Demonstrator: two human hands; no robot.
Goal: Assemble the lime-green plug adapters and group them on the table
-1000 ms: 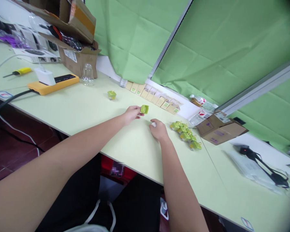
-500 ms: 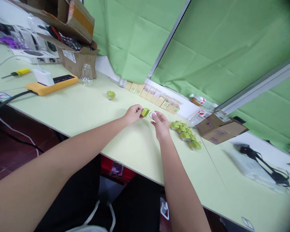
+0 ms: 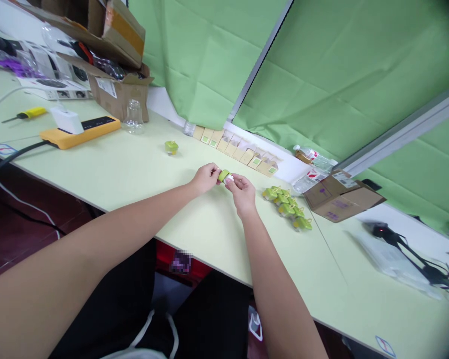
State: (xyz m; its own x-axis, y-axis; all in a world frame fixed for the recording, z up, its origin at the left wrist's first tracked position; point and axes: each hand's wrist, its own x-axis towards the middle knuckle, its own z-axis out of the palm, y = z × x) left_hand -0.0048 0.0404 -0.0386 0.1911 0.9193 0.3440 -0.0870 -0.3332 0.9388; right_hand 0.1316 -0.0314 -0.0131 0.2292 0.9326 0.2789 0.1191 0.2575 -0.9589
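Note:
Above the middle of the pale table (image 3: 205,219), my left hand (image 3: 205,178) pinches a small green plastic cap-like piece (image 3: 223,174). From the other side, my right hand (image 3: 243,192) holds a small white piece (image 3: 229,179) against its open end. The two pieces touch, and fingers partly hide both. A single small green-topped container (image 3: 171,147) stands beyond my left hand. To the right of my right hand sits a cluster of several similar green-topped containers (image 3: 286,207) with clear bottoms.
A row of small cardboard boxes (image 3: 243,149) runs along the back edge. At left are an orange power strip (image 3: 101,128), a yellow screwdriver (image 3: 33,111), a clear bottle (image 3: 133,117) and a large carton (image 3: 119,94). Plastic bottles (image 3: 310,179) and another carton (image 3: 340,197) stand at right.
My right hand has moved left and brought the white piece from beside the green piece up against its opening. My left hand has hardly moved.

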